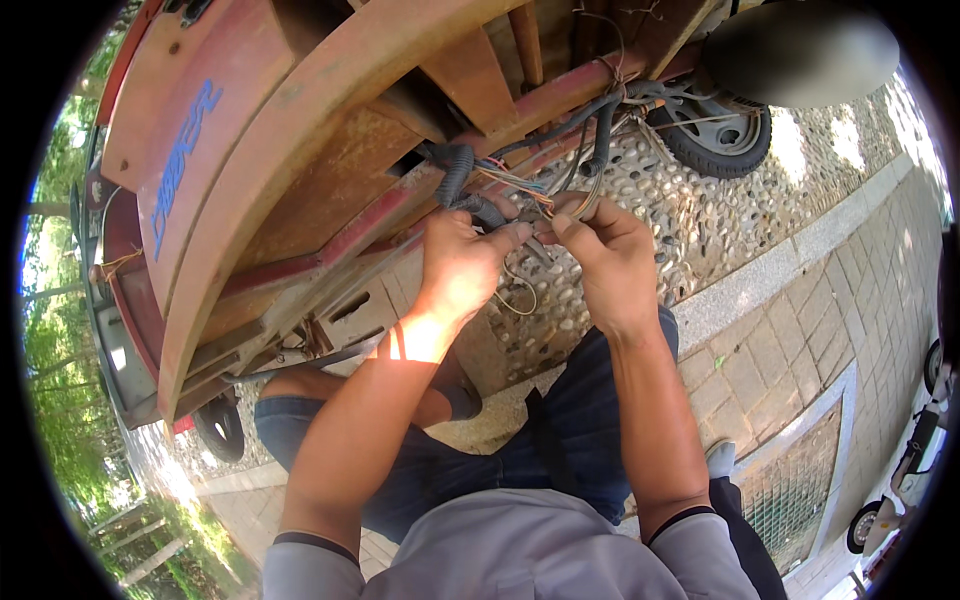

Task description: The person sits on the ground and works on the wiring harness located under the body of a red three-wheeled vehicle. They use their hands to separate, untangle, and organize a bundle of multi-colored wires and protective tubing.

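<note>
A rusty, faded red vehicle body (270,180) rises in front of me, with a bundle of thin coloured wires (515,183) hanging from its underside. My left hand (465,255) is closed on the wiring, its fingers at a bent grey corrugated conduit (455,170). Just to its right, my right hand (610,260) pinches the thin wires between thumb and fingers; what exactly sits between the fingertips is too small to make out. A pale loop of wire (515,305) dangles below my hands. Further dark cables (600,140) run up along the frame to the right.
A wheel (710,145) stands at the upper right on pebble paving (700,240), bordered by a stone kerb (740,300) and brick paving. Another wheel (220,430) is at the lower left. A white parked vehicle (900,480) is at the far right, trees at left.
</note>
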### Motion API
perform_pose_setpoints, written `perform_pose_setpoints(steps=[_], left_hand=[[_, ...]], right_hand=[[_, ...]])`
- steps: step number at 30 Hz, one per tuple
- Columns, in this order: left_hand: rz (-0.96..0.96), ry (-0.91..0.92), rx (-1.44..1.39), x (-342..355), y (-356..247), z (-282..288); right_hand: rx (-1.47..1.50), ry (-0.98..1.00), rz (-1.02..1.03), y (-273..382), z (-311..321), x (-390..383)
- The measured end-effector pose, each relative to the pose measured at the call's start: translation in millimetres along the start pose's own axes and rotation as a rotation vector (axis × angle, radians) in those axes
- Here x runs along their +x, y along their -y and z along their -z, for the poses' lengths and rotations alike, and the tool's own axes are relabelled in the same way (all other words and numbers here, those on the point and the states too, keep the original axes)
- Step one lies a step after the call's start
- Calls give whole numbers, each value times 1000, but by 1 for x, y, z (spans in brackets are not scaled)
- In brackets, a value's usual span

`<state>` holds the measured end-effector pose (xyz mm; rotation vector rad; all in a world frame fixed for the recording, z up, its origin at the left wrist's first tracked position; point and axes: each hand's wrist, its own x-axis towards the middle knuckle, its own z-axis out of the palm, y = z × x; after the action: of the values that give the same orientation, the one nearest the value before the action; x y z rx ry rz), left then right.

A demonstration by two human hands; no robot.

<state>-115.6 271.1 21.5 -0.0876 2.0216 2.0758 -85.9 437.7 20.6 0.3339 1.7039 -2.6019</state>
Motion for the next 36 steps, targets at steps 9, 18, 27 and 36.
perform_pose_setpoints(steps=[9, 18, 27, 36], left_hand=[[-34, -21, 623, -15, -25, 5], [53, -25, 298, -34, -53, -6], [105, -82, 212, -3, -65, -15], [148, -96, -31, -11, -58, -13]], right_hand=[[117, 28, -59, -13, 9, 2], [191, 138, -2, -14, 5, 1], [223, 181, 19, -6, 2, 1], [105, 133, 16, -7, -1, 3]])
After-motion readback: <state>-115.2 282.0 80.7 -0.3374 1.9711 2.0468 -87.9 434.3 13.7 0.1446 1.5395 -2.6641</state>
